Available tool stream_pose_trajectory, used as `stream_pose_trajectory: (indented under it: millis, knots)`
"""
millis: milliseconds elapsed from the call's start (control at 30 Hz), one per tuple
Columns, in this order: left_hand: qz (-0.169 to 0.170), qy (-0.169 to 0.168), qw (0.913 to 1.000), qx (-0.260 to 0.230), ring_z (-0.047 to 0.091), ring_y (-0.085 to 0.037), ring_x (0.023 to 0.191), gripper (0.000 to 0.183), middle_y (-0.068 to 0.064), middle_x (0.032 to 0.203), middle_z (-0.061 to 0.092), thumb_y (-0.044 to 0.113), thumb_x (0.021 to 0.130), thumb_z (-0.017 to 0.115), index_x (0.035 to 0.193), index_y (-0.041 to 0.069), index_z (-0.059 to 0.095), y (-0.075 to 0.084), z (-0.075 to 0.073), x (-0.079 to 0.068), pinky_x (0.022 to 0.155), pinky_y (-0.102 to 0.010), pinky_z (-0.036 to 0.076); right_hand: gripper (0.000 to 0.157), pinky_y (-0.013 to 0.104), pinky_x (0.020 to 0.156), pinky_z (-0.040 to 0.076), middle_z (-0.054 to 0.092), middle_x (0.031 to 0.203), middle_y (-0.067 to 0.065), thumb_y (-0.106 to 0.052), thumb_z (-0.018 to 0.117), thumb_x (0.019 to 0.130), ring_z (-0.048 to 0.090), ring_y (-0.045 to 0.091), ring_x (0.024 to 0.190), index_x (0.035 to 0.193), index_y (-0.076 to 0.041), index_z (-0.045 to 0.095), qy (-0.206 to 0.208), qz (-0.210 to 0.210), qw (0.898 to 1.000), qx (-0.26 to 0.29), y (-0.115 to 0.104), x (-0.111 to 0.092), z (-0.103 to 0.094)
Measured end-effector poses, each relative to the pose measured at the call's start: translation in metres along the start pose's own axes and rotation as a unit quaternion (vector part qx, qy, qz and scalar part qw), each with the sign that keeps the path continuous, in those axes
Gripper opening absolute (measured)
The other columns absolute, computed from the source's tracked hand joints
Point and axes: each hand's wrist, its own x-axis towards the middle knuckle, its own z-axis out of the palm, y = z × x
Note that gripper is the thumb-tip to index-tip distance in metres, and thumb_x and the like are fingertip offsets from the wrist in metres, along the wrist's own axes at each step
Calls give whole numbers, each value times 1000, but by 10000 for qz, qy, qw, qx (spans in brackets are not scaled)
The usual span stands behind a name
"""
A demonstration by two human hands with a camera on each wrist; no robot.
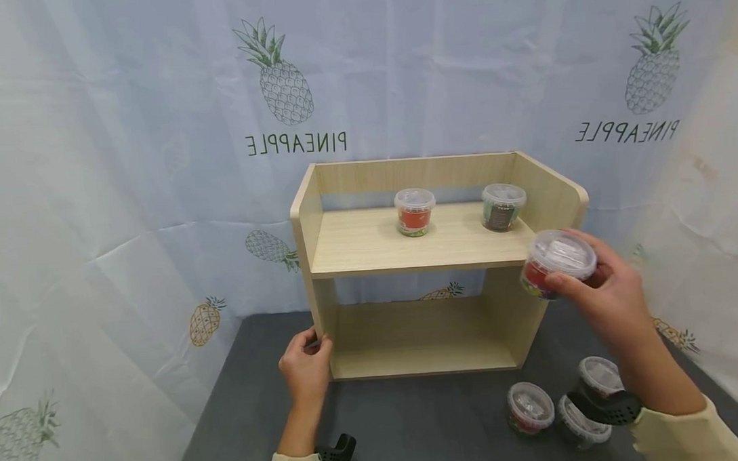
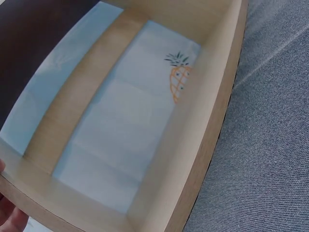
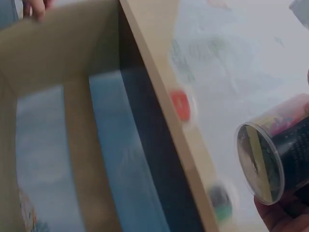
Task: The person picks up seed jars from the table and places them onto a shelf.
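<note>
My right hand point(image 1: 615, 290) grips a clear lidded plastic tub point(image 1: 559, 261) with a red label, held in the air before the right end of the wooden shelf point(image 1: 394, 253). In the right wrist view the tub point(image 3: 285, 150) is tilted, its clear base toward the camera. My left hand point(image 1: 306, 365) pinches the front edge of the shelf's left side panel, low down. Only a few fingertips point(image 2: 14, 220) of it show in the left wrist view. On the upper board stand a red-labelled tub point(image 1: 415, 212) and a dark-labelled tub point(image 1: 503, 207).
Three more lidded tubs sit on the dark table point(image 1: 412, 426) at the right front: one nearest the shelf's corner point(image 1: 530, 408), one point(image 1: 583, 423) beside it, one point(image 1: 600, 375) behind, partly covered by my right wrist. A pineapple-print curtain point(image 1: 437, 72) hangs behind.
</note>
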Motion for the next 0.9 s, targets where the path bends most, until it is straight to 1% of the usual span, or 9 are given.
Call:
stream_pose_trajectory:
  millis: [33,100,200,300,433,533,633,733,900]
  knots:
    - [14,5,10000,-4,71,-22,65,15,-12,82,72,-4,74,76,88,-2,74,0,0,0,57,-22,59,63,8,71,53,61,114,-13,7,69,84,61,0,91,142,-11,50,-148,-127,9998,-68,-5,5,9]
    - [20,3,10000,9,71,-21,65,14,-11,83,72,-4,74,76,88,-2,74,0,0,1,57,-22,59,63,10,70,54,62,114,-8,6,71,84,61,3,90,142,-8,49,-489,-276,9984,54,-15,13,28]
    - [-1,-7,10000,39,71,-22,64,14,-11,83,72,-3,75,76,88,-2,74,-1,1,0,57,-16,57,66,12,72,54,60,117,-1,-4,74,85,61,4,93,145,-8,46,-1063,-290,9939,-17,-27,22,59]
    - [-14,-14,10000,29,71,-22,63,14,-12,83,72,-3,75,77,88,-3,74,0,0,0,57,-11,55,68,16,76,56,59,121,9,-10,76,85,62,9,96,145,-10,45,-1622,-226,9862,258,-36,32,89]
    - [-51,-38,10000,73,71,-22,63,13,-12,84,73,-2,75,77,88,-3,74,2,-1,-1,56,-9,53,69,25,79,59,59,126,12,-16,79,84,64,19,103,145,-14,45,-2129,-113,9738,797,-47,46,123]
    - [-167,-104,9998,86,71,-22,64,13,-11,85,73,0,76,76,89,0,74,3,-3,-1,55,-8,52,73,32,79,60,59,126,11,-25,78,85,64,23,106,147,-15,42,-2370,87,9677,856,-52,57,146]
    - [-262,-147,9995,90,71,-23,65,13,-10,86,73,0,77,75,89,1,75,4,-4,-2,54,-8,51,77,35,81,60,58,125,9,-35,77,85,63,22,107,149,-14,40,-2510,248,9657,614,-54,69,168]
    - [-307,-133,9993,142,72,-23,65,13,-9,87,73,0,76,75,89,2,75,4,-3,-1,55,-7,51,76,38,85,58,58,125,7,-43,75,84,62,21,108,146,-14,43,-2558,333,9657,308,-55,80,186]
    - [-376,-135,9990,202,72,-20,65,13,-7,86,74,2,76,76,88,3,75,4,-1,-1,55,-8,51,74,40,96,53,60,129,5,-48,73,85,60,18,113,144,-13,47,-2553,420,9659,-98,-55,97,210]
